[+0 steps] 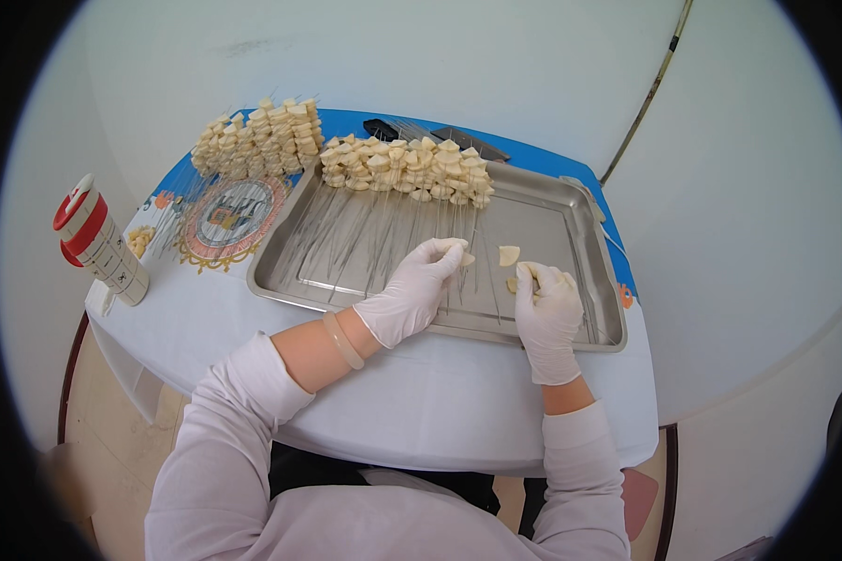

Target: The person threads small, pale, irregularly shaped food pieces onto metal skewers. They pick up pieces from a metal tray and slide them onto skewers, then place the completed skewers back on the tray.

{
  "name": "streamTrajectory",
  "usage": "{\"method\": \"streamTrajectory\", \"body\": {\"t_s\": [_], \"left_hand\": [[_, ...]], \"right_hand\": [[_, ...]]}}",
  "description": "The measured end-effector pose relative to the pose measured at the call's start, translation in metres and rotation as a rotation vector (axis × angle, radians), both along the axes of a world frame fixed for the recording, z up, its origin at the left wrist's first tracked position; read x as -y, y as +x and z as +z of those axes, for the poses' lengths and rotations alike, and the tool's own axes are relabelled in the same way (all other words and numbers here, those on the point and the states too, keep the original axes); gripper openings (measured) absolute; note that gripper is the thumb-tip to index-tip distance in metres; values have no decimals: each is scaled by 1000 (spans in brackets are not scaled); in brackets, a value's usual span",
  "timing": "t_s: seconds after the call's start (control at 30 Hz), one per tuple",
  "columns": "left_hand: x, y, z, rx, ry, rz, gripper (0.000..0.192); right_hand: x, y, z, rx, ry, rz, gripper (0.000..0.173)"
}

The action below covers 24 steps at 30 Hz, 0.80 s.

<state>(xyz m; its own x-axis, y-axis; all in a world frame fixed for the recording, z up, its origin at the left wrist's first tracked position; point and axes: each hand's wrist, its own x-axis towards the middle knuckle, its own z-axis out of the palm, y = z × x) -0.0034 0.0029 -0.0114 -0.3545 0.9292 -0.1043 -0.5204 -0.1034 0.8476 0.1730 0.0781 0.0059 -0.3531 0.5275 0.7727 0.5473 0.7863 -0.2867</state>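
Note:
White gloves cover both of my hands over a shallow metal tray (533, 217). My left hand (414, 291) pinches a small pale-yellow slice (468, 259) between thumb and fingertips, near thin metal skewers (365, 238). To its right, my right hand (549, 301) has its fingers closed. One pale slice (509, 255) projects at its fingertips, and another slice (511, 284) shows beside the thumb, partly hidden. Loaded skewers with stacked pale pieces (407, 168) rest along the tray's far left side, their bare ends pointing towards me.
Another pile of loaded skewers (259, 140) lies left of the tray. A red-topped tumbler (105, 242) stands at the table's left edge, near small yellow pieces (140, 240). Dark objects (470, 142) lie behind the tray. A white cable (614, 243) runs along the right side.

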Motion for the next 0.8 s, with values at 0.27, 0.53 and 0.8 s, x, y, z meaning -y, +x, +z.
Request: {"method": "streamTrajectory", "body": {"t_s": [0.27,0.53,0.8], "left_hand": [[-4,-2,-2,223,59,90,27],[-5,-5,-5,316,-9,103,24],[-2,-7,-4,301,2,-35,26]], "right_hand": [[3,-1,3,-25,18,17,8],[5,-1,6,22,-2,34,6],[5,1,5,45,11,27,6]]}}
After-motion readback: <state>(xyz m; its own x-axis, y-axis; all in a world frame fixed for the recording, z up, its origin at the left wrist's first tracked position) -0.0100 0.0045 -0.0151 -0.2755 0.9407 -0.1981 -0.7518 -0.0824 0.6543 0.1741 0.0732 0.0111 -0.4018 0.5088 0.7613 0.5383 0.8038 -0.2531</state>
